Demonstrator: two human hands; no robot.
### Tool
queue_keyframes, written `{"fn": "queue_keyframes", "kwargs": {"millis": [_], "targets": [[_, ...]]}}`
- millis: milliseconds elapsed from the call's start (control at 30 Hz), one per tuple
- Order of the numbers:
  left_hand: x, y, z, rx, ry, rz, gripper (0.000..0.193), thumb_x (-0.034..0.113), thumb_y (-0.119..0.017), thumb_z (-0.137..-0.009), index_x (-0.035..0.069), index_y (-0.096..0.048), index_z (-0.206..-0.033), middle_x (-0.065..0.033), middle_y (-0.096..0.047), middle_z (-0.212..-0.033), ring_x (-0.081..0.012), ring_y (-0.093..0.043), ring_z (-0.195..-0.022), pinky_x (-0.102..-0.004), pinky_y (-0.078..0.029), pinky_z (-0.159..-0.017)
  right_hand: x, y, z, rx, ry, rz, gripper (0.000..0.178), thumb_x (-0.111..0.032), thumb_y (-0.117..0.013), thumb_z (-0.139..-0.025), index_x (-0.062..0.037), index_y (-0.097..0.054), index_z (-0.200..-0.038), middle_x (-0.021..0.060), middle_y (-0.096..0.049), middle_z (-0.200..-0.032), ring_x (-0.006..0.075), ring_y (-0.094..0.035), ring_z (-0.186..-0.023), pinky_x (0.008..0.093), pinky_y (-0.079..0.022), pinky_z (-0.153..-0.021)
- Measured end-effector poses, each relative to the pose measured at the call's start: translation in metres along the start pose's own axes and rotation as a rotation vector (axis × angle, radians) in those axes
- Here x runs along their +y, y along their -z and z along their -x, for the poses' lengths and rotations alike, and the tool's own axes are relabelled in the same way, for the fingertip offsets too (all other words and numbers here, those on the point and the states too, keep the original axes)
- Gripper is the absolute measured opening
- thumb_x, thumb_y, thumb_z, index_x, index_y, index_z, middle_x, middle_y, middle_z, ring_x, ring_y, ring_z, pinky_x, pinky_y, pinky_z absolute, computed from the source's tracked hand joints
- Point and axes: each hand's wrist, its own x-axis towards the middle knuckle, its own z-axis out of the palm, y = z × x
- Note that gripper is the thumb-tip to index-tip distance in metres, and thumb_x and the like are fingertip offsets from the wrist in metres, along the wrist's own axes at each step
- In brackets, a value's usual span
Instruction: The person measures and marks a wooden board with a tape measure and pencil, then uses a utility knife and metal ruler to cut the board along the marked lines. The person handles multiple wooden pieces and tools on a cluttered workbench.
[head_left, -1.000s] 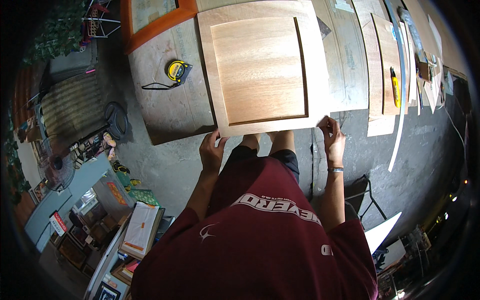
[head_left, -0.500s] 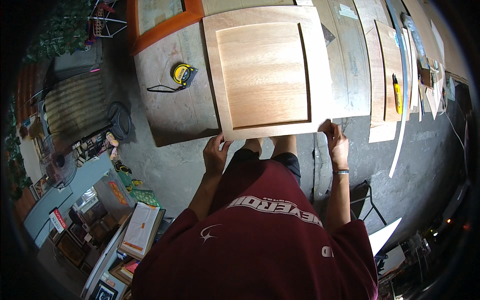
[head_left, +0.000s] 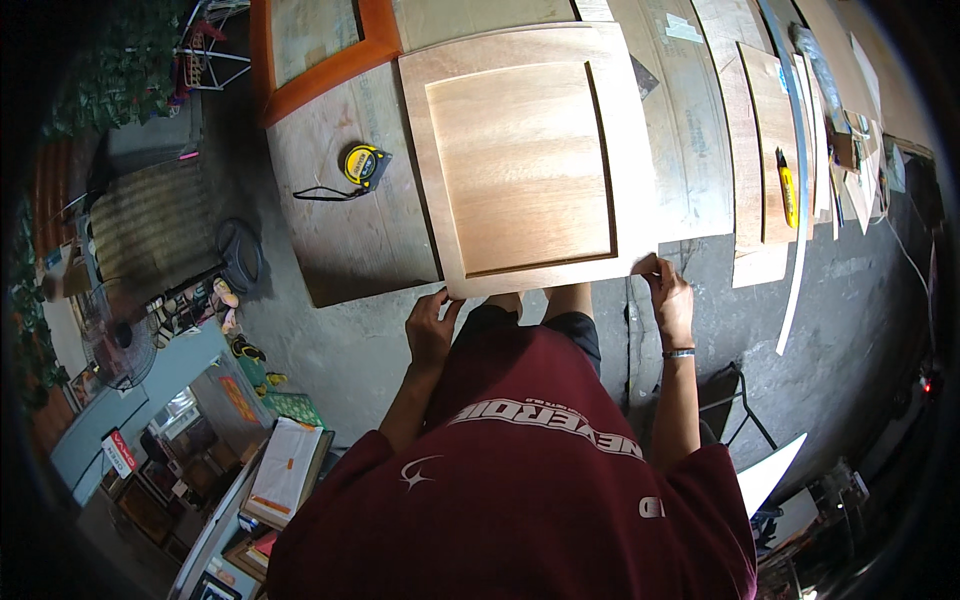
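A pale, unfinished framed wooden panel (head_left: 530, 165) with a recessed middle lies on the workbench, its near edge reaching past the bench edge toward me. My left hand (head_left: 432, 325) pinches its near left corner between thumb and fingers. At the near right corner, my right hand (head_left: 668, 300) has its fingers closed on the panel, with a band around the wrist. The undersides of both grips are hidden. Left of the panel lies a yellow and black tape measure (head_left: 362, 165) with a black wrist strap.
The workbench (head_left: 350, 240) has a worn board top. An orange-brown wooden frame (head_left: 320, 75) lies at the far left. To the right are wood strips, a yellow utility knife (head_left: 787, 190) and a long thin strip (head_left: 795, 290) jutting past the edge. A standing fan (head_left: 120, 335) is at left.
The panel has come slightly toward me, both hands moving with it at its near corners. The whole view has also shifted a little.
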Motion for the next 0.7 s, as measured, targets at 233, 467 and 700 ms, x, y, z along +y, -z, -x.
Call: {"fn": "queue_keyframes", "kwargs": {"millis": [233, 467, 700], "targets": [[-0.008, -0.003, 0.003, -0.021, 0.009, -0.008, 0.02, 0.019, -0.08, -0.088, 0.003, -0.072, -0.097, -0.0141, -0.072, -0.085, -0.0304, -0.071, -0.078, -0.0397, -0.055, -0.068, 0.0, 0.0, -0.004, 0.021, 0.023, -0.038, 0.019, -0.016, -0.068, -0.095, -0.0048, -0.064, -0.11, 0.0204, -0.071, -0.089, 0.0384, -0.072, -0.079, 0.044, -0.057, -0.065], [-0.008, -0.004, 0.001, 0.009, -0.055, -0.01, 0.018, 0.018, -0.08, -0.087, 0.004, -0.071, -0.094, -0.011, -0.07, -0.079, -0.0293, -0.069, -0.072, -0.0396, -0.054, -0.063, 0.004, 0.002, -0.006, -0.024, -0.01, -0.067, 0.019, -0.014, -0.068, -0.093, -0.0029, -0.064, -0.109, 0.0212, -0.07, -0.095, 0.0418, -0.069, -0.085, 0.0468, -0.056, -0.069], [-0.011, -0.002, 0.002, -0.06, 0.003, -0.002, 0.02, 0.02, -0.079, -0.088, 0.002, -0.072, -0.093, -0.014, -0.072, -0.083, -0.0299, -0.072, -0.075, -0.0391, -0.055, -0.067, 0.002, 0.003, -0.005, -0.024, -0.014, -0.021, 0.016, -0.014, -0.069, -0.092, -0.0035, -0.063, -0.103, 0.0209, -0.07, -0.09, 0.041, -0.07, -0.082, 0.0462, -0.056, -0.066]]}}
